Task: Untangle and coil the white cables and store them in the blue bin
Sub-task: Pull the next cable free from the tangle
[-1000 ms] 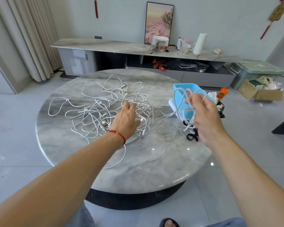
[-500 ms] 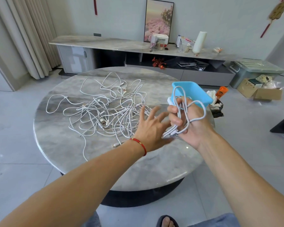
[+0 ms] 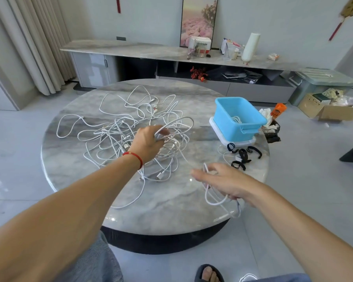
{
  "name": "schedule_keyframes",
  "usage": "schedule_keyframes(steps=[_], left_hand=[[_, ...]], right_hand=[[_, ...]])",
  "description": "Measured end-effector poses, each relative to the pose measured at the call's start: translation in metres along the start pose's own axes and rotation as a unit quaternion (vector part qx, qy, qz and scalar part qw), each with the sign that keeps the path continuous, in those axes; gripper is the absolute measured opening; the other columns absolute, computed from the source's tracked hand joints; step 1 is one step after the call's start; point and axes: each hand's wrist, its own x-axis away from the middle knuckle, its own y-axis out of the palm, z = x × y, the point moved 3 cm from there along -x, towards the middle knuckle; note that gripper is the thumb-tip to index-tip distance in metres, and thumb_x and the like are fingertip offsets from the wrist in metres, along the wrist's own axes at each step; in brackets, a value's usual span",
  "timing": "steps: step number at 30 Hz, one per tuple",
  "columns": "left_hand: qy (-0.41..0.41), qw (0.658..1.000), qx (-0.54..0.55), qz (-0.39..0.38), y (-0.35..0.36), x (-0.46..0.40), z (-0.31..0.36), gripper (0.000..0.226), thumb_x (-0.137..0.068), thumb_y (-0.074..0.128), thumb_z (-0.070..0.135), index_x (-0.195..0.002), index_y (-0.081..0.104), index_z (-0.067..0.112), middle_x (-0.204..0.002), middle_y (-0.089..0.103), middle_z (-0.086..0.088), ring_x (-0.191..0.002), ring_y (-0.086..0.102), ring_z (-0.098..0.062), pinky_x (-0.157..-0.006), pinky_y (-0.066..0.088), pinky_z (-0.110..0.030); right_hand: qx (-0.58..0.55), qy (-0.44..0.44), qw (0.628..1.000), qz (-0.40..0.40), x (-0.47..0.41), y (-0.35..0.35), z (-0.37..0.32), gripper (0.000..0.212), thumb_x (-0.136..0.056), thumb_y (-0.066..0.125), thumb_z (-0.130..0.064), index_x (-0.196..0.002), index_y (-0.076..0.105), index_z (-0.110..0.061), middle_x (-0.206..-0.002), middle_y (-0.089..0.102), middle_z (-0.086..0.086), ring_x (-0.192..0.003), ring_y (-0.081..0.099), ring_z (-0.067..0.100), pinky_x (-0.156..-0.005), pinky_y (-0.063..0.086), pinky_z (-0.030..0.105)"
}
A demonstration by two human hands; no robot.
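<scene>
A tangle of white cables (image 3: 118,135) spreads over the left and middle of the round marble table (image 3: 90,180). My left hand (image 3: 149,142), with a red string at the wrist, grips a loop of white cable at the right side of the tangle. My right hand (image 3: 225,181) hovers over the table's near right part with loops of a white cable (image 3: 212,198) hanging around its fingers. The blue bin (image 3: 239,118) stands on a white lid at the table's right, with a coiled white cable inside.
Several black straps (image 3: 242,156) lie in front of the bin. A dark bag with tissue and an orange bottle (image 3: 278,109) sits beyond the table's right edge. A long console stands behind; cardboard boxes (image 3: 330,110) are on the floor at right.
My left hand moved back into the tangle and took a loop. My right hand dropped from in front of the bin toward the near right, its cable loops hanging looser.
</scene>
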Motion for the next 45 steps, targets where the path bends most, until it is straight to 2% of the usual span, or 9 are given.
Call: schedule_keyframes(steps=[4,9,15,21,27,32,36,40,45], left_hand=[[-0.001,1.000,0.031,0.002,-0.004,0.005,0.004,0.015,-0.085,0.076,0.019,-0.100,0.076,0.021,-0.097,0.074,0.008,-0.092,0.065,-0.012,-0.082,0.047,-0.024],[-0.025,0.995,0.094,0.003,-0.008,0.008,-0.004,0.023,-0.084,0.072,0.010,-0.103,0.075,0.022,-0.097,0.074,0.012,-0.088,0.063,0.014,-0.078,0.046,-0.006],[-0.142,0.948,0.286,-0.019,-0.016,0.007,-0.019,0.044,-0.077,0.061,-0.005,-0.108,0.072,0.025,-0.101,0.077,0.009,-0.081,0.068,-0.009,-0.068,0.053,-0.026],[0.001,0.994,0.035,-0.103,-0.021,0.013,-0.012,0.048,-0.076,0.078,0.018,-0.122,0.068,0.028,-0.114,0.068,0.011,-0.102,0.062,-0.009,-0.087,0.045,-0.016],[0.106,0.982,-0.061,-0.145,-0.025,0.020,-0.026,0.079,-0.062,0.074,0.043,-0.137,0.058,0.029,-0.155,0.042,0.001,-0.151,0.024,-0.025,-0.120,0.028,-0.046],[0.150,0.941,-0.226,-0.201,-0.030,0.026,-0.032,0.100,-0.067,0.087,0.048,-0.152,0.035,0.041,-0.167,0.010,0.007,-0.155,0.000,-0.023,-0.118,0.020,-0.055],[0.167,0.924,-0.263,-0.220,-0.031,0.027,-0.029,0.103,-0.072,0.081,0.055,-0.156,0.023,0.041,-0.168,0.000,0.011,-0.155,-0.004,-0.019,-0.120,0.015,-0.051],[0.168,0.914,-0.283,-0.237,-0.029,0.029,-0.032,0.112,-0.074,0.082,0.048,-0.160,0.011,0.031,-0.168,-0.003,0.010,-0.153,0.006,-0.021,-0.117,0.028,-0.056],[0.177,0.919,-0.266,-0.232,-0.028,0.029,-0.038,0.114,-0.073,0.082,0.044,-0.160,0.011,0.027,-0.168,0.002,0.008,-0.151,0.016,-0.022,-0.109,0.039,-0.056]], right_hand=[[-0.048,-0.046,0.997,-0.029,-0.021,0.023,-0.014,0.071,-0.071,0.080,-0.071,-0.131,0.056,-0.042,-0.108,0.075,-0.007,-0.091,0.071,0.003,-0.064,0.047,0.023],[-0.151,-0.125,0.980,-0.018,-0.042,0.030,-0.040,0.018,-0.088,0.077,-0.041,-0.095,0.072,-0.024,-0.061,0.056,-0.014,-0.053,0.048,0.003,-0.054,0.037,0.020],[-0.429,-0.195,0.872,0.132,-0.029,-0.025,-0.055,0.036,-0.104,0.055,-0.040,-0.078,0.076,-0.026,-0.078,0.060,-0.010,-0.048,0.034,0.007,-0.043,0.024,0.017],[-0.623,-0.169,0.757,0.101,-0.033,-0.041,-0.060,0.046,-0.106,0.037,-0.055,-0.074,0.055,-0.028,-0.120,0.075,-0.009,-0.060,0.049,0.006,-0.044,0.036,0.017],[-0.709,-0.152,0.683,0.083,-0.035,-0.057,-0.048,0.045,-0.105,0.040,-0.054,-0.072,0.053,-0.027,-0.068,0.064,-0.009,-0.055,0.047,0.009,-0.065,0.043,0.028],[-0.553,-0.082,0.827,-0.066,-0.004,-0.047,-0.044,0.042,-0.096,0.054,-0.048,-0.067,0.044,-0.020,-0.050,0.032,-0.006,-0.035,0.033,0.010,-0.060,0.059,0.033],[-0.185,-0.022,0.978,-0.093,-0.001,-0.014,-0.031,0.041,-0.079,0.084,-0.048,-0.086,0.057,-0.017,-0.059,0.037,-0.002,-0.042,0.031,0.009,-0.041,0.036,0.022],[0.176,-0.057,0.978,-0.099,-0.021,0.030,-0.029,0.039,-0.065,0.083,-0.049,-0.085,0.070,-0.018,-0.070,0.070,-0.006,-0.064,0.065,0.016,-0.054,0.052,0.030],[0.097,-0.062,0.987,-0.108,-0.043,0.063,-0.042,0.030,-0.070,0.075,-0.042,-0.091,0.076,-0.020,-0.082,0.076,-0.004,-0.077,0.070,0.017,-0.052,0.051,0.027]])
